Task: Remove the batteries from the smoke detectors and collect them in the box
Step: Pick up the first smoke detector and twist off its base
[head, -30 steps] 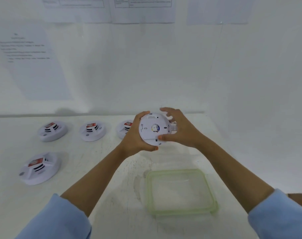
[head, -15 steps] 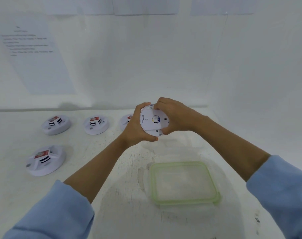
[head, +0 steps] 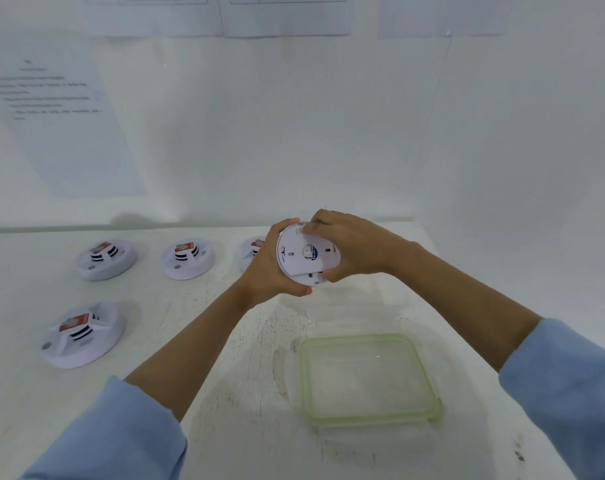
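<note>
Left hand (head: 270, 268) is gripping the smoke detector (head: 306, 254) by its rim in the air beyond the box (head: 356, 338), while the right hand (head: 353, 247) is curling over the back plate's right edge. The plate is probably being twisted off, so the left hand should be bracing the body and the work staying low, in case a battery drops. The green-rimmed box is sitting near right, seemingly empty; four other detectors (head: 105, 259) are lying at left.
</note>
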{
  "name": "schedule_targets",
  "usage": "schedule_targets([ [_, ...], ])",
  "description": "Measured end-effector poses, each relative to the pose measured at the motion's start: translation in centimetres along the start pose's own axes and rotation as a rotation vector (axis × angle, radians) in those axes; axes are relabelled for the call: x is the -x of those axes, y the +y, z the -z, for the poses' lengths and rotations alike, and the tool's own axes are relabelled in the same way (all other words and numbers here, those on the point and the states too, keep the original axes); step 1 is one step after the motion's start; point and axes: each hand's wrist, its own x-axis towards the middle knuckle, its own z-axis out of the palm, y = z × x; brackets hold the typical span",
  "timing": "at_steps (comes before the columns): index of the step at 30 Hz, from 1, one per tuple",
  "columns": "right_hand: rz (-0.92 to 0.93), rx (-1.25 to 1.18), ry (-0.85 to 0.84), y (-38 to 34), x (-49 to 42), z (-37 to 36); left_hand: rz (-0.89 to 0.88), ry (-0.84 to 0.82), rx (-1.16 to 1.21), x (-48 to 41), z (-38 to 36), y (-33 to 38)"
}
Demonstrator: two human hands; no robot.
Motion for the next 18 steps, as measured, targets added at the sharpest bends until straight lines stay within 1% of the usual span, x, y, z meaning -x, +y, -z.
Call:
schedule_targets([
  [3, -0.02, -0.113, 0.01, 0.1, 0.4, -0.1, -0.003, -0.007, -0.027, 0.0, 0.3, -0.1],
  [9, -0.048, -0.184, 0.038, 0.4, 0.7, 0.4, -0.026, -0.009, -0.056, 0.1, -0.3, 0.5],
  [13, -0.125, -0.362, 0.041, 0.5, 2.1, 1.0, -0.032, 0.022, -0.056, 0.2, -0.3, 0.8],
  [15, -0.185, -0.447, -0.028, 0.1, 3.3, 1.4, -0.002, 0.012, -0.02, 0.3, 0.0, 0.6],
  [18, -0.188, -0.49, -0.224, -0.8, 5.3, 1.6, 0.015, 0.006, 0.0, 0.7, 0.3, 0.4],
])
